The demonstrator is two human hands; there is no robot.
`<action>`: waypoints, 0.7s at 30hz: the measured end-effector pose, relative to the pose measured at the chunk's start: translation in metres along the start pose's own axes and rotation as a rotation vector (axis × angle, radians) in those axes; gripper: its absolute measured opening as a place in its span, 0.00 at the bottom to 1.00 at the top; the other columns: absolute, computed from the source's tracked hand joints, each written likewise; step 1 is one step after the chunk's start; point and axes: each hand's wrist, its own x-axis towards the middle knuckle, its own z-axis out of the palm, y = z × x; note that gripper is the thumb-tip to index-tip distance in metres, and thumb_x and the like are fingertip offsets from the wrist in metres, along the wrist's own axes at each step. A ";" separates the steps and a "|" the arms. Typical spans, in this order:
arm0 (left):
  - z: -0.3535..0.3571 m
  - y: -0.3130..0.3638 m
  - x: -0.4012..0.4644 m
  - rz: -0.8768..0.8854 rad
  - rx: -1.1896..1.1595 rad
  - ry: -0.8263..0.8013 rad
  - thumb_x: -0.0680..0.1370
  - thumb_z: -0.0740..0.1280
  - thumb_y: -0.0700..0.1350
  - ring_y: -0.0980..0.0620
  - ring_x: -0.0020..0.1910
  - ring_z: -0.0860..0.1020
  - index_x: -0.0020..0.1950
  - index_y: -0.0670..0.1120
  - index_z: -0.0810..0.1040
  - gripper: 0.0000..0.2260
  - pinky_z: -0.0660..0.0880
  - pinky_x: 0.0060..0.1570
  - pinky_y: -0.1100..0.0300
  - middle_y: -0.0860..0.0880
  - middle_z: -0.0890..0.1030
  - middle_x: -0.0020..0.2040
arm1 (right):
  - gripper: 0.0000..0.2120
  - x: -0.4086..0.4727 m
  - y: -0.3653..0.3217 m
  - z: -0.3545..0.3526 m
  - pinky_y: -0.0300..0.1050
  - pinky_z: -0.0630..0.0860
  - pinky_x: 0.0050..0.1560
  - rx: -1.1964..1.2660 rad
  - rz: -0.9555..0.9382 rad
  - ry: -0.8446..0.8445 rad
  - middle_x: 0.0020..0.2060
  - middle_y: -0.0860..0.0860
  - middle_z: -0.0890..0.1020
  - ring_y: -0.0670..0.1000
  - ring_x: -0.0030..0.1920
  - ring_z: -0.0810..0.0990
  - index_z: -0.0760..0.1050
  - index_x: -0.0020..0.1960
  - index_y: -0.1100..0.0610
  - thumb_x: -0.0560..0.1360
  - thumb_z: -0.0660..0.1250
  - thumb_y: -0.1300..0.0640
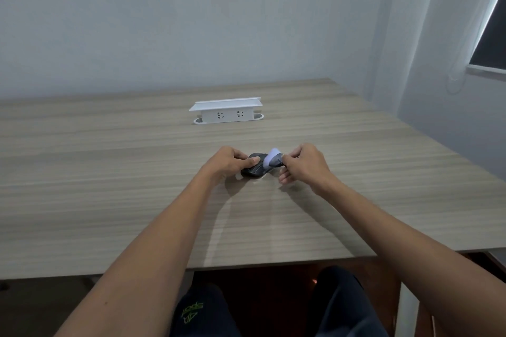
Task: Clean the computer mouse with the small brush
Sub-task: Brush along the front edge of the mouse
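Note:
A dark grey computer mouse (256,167) lies on the wooden table (137,172), roughly at its middle. My left hand (228,161) grips the mouse from its left side, thumb on top. My right hand (304,164) pinches a small brush (273,160) with a grey body and pale bristles. The bristles rest on the right upper part of the mouse. The brush handle is mostly hidden by my fingers.
A white desktop socket box (226,112) with two outlets stands further back on the table. The table's near edge (273,262) runs above my knees. A wall lies behind, and a window (490,35) is at the right.

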 end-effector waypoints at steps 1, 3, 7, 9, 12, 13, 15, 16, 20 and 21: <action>0.000 0.000 0.000 -0.002 0.004 -0.002 0.74 0.76 0.54 0.51 0.43 0.75 0.51 0.38 0.86 0.18 0.70 0.48 0.57 0.46 0.82 0.43 | 0.10 -0.001 0.001 0.001 0.47 0.83 0.28 0.007 0.007 -0.006 0.30 0.66 0.84 0.59 0.27 0.86 0.76 0.34 0.65 0.74 0.67 0.66; -0.001 0.000 0.001 -0.002 0.019 -0.002 0.74 0.75 0.53 0.51 0.42 0.75 0.52 0.38 0.85 0.19 0.70 0.46 0.57 0.46 0.82 0.43 | 0.10 -0.006 0.003 0.010 0.49 0.84 0.30 -0.002 0.015 -0.077 0.30 0.64 0.85 0.59 0.28 0.86 0.78 0.36 0.68 0.74 0.65 0.65; -0.001 0.001 0.000 -0.008 0.037 0.001 0.76 0.74 0.52 0.50 0.41 0.76 0.53 0.38 0.85 0.17 0.71 0.45 0.56 0.44 0.83 0.43 | 0.11 -0.009 0.004 0.019 0.54 0.85 0.33 -0.003 0.012 -0.147 0.28 0.62 0.84 0.61 0.29 0.86 0.79 0.34 0.66 0.74 0.64 0.65; 0.000 0.001 0.001 -0.005 0.043 0.017 0.75 0.74 0.53 0.50 0.42 0.76 0.52 0.39 0.86 0.18 0.71 0.46 0.56 0.44 0.83 0.44 | 0.10 -0.001 0.003 0.011 0.54 0.86 0.35 0.013 0.035 -0.093 0.26 0.61 0.84 0.59 0.28 0.86 0.80 0.35 0.67 0.74 0.67 0.65; 0.001 0.000 0.001 0.008 0.032 0.012 0.75 0.74 0.54 0.50 0.43 0.76 0.52 0.38 0.86 0.19 0.71 0.47 0.57 0.43 0.84 0.46 | 0.09 0.010 0.003 -0.003 0.54 0.86 0.40 0.027 0.071 -0.018 0.27 0.61 0.83 0.58 0.27 0.85 0.82 0.41 0.72 0.74 0.70 0.65; 0.001 -0.001 0.001 0.014 0.031 0.012 0.75 0.74 0.54 0.50 0.44 0.76 0.52 0.39 0.86 0.18 0.71 0.47 0.57 0.41 0.85 0.48 | 0.10 0.010 0.002 -0.004 0.54 0.86 0.40 0.030 0.077 -0.017 0.27 0.62 0.83 0.58 0.28 0.85 0.82 0.42 0.73 0.74 0.70 0.65; 0.001 -0.001 0.001 0.025 0.036 0.018 0.76 0.74 0.54 0.50 0.43 0.77 0.52 0.40 0.86 0.17 0.71 0.47 0.57 0.39 0.86 0.51 | 0.10 0.004 0.001 0.003 0.57 0.86 0.41 0.041 0.078 -0.065 0.28 0.62 0.84 0.59 0.29 0.85 0.82 0.41 0.73 0.73 0.70 0.64; 0.000 -0.001 0.002 0.027 0.042 0.018 0.76 0.74 0.54 0.50 0.43 0.77 0.52 0.40 0.86 0.17 0.72 0.47 0.57 0.38 0.86 0.52 | 0.10 0.000 0.001 0.008 0.58 0.86 0.41 0.043 0.074 -0.102 0.29 0.63 0.84 0.59 0.30 0.85 0.81 0.39 0.72 0.74 0.69 0.64; 0.000 0.000 0.002 0.022 0.077 0.009 0.77 0.72 0.52 0.49 0.42 0.77 0.54 0.40 0.85 0.16 0.73 0.46 0.56 0.36 0.85 0.52 | 0.10 -0.003 0.000 0.017 0.58 0.86 0.40 0.029 0.065 -0.173 0.28 0.63 0.84 0.59 0.28 0.85 0.79 0.37 0.67 0.77 0.66 0.66; 0.001 0.000 0.002 0.021 0.073 0.015 0.77 0.72 0.52 0.49 0.42 0.77 0.54 0.39 0.85 0.16 0.72 0.46 0.56 0.36 0.85 0.52 | 0.11 0.001 -0.001 0.013 0.57 0.86 0.41 0.028 0.071 -0.156 0.27 0.62 0.84 0.58 0.28 0.85 0.80 0.38 0.68 0.77 0.66 0.66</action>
